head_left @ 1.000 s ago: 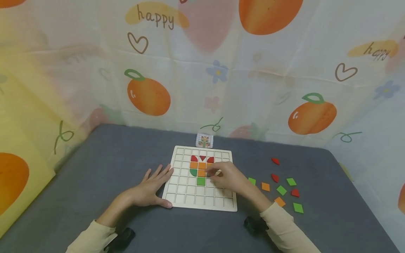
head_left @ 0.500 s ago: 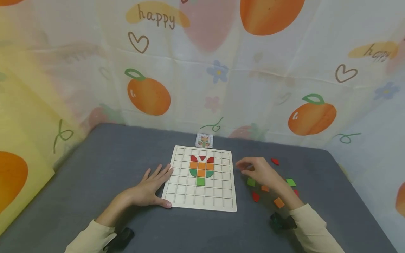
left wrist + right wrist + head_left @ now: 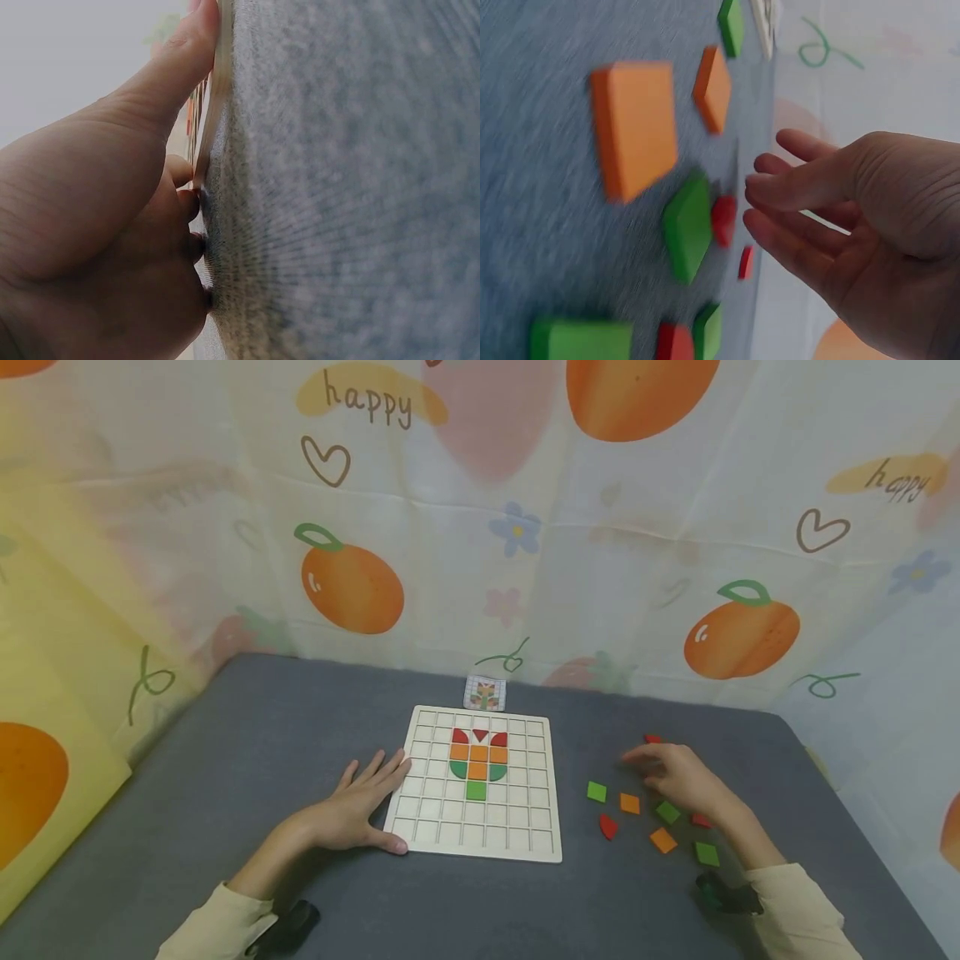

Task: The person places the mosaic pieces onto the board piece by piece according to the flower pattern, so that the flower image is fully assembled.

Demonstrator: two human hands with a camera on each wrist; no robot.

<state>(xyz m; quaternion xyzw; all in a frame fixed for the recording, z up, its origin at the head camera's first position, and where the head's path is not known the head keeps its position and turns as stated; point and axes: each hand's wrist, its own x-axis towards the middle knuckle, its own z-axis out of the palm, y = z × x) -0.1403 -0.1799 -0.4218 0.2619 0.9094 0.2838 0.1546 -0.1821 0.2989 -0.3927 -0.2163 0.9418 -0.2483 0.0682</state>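
Note:
A cream grid board (image 3: 517,840) lies on the dark grey table, with red, orange and green pieces set in its cells as a flower shape. At the board's left edge rests my left hand (image 3: 345,814), fingers spread and thumb at the near corner. My right hand (image 3: 678,777) hovers over the loose pieces to the right, its fingers loosely bent and nothing between them. Below it in the head view lie a green tile (image 3: 667,812) and an orange tile (image 3: 629,803). One red piece (image 3: 652,739) shows just beyond its knuckles.
A small pattern card (image 3: 484,693) lies behind the board. Loose pieces nearer me include a red one (image 3: 608,827), an orange tile (image 3: 663,840) and a green tile (image 3: 707,853). A printed cloth (image 3: 450,560) hangs behind the table.
My right hand has left the board and moved right, over the loose pieces. A dark green rounded piece now shows on the flower's right side. My left hand has stayed put.

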